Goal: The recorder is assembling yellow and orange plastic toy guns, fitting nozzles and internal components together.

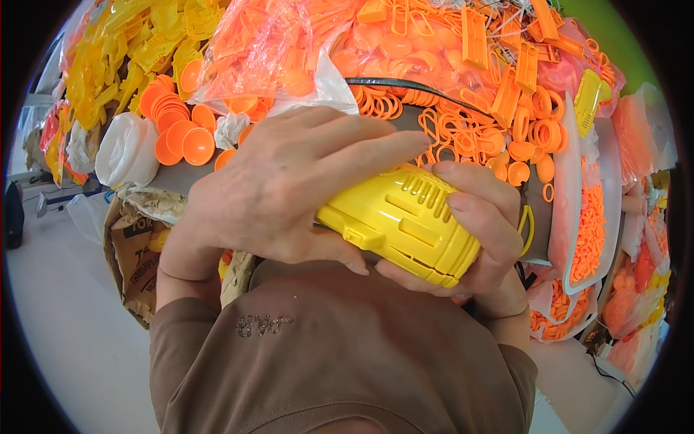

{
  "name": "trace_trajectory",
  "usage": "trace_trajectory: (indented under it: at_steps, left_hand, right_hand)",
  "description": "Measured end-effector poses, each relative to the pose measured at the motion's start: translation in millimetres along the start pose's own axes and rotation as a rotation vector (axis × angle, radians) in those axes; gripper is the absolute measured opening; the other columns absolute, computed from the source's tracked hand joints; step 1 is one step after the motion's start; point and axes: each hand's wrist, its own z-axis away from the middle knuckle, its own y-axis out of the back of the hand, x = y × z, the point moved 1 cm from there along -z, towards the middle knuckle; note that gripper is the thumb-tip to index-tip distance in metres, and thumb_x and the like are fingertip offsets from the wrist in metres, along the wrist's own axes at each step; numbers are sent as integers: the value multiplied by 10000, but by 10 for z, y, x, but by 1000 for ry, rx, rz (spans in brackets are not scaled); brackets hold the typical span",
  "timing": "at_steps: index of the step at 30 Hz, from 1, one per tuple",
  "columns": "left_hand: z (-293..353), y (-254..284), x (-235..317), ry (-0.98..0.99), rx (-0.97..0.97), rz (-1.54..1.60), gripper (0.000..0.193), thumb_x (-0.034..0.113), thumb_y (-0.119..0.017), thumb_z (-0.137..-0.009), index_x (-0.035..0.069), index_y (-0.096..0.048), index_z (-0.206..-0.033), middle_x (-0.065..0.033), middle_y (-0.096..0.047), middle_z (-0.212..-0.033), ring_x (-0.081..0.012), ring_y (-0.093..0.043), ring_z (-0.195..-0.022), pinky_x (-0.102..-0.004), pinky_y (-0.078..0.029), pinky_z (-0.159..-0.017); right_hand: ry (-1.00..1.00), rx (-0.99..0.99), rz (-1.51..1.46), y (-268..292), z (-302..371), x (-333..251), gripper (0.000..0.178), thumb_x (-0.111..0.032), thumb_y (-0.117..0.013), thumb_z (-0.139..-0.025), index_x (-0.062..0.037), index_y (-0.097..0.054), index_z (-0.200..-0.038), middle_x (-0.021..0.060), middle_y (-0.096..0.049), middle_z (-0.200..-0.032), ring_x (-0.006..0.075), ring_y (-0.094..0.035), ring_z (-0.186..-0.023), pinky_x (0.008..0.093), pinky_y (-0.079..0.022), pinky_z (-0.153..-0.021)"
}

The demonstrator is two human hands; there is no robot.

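A glossy yellow plastic housing [408,228], boxy with rounded edges and a row of vent slots, is held tilted in front of my chest. My left hand [282,181] closes over its left end, the fingers lying across the top and the thumb below. Around the right end wraps my right hand [488,220], fingertips on the upper face and thumb underneath. The palm of my left hand hides the housing's left end. A thin yellow loop [529,230] shows just right of my right hand.
Orange oval rings [459,130] and round orange cups [184,141] lie on the grey table. Behind them are a clear bag of orange parts [267,50] and yellow pieces [116,58]. A white tub [611,239] holds small orange parts at right; a brown paper sack [130,253] stands at left.
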Motion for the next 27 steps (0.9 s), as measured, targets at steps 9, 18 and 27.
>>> trace_trajectory:
  at_steps: [9, 18, 27]
  left_hand:
    - [211, -267, 120, 71, -184, 413, 566, 166, -750, -585, -48, -531, -1061, -146, -604, -808, -306, -602, -644, -363, -484, -547]
    - [357, -509, 282, 60, -315, 638, 598, 150, -751, -578, -62, -485, -1070, -143, -574, -815, -313, -587, -641, -383, -481, -525]
    - [413, -584, 341, 128, -343, 621, 554, 154, -733, -584, -69, -473, -1019, -140, -560, -805, -296, -583, -613, -362, -476, -479]
  right_hand:
    - [-341, -423, -541, 365, -158, -77, 553, -499, -623, -754, -12, -634, -1018, 210, -589, -1010, 244, -609, -749, 312, -491, -629]
    - [-265, -473, -577, 205, 122, -110, 331, -289, -645, -774, 12, -677, -907, 177, -631, -910, 163, -623, -603, 243, -490, -501]
    - [-289, -453, -567, 168, 194, -22, 365, -312, -679, -724, -5, -654, -920, 95, -636, -827, 213, -645, -632, 281, -508, -496]
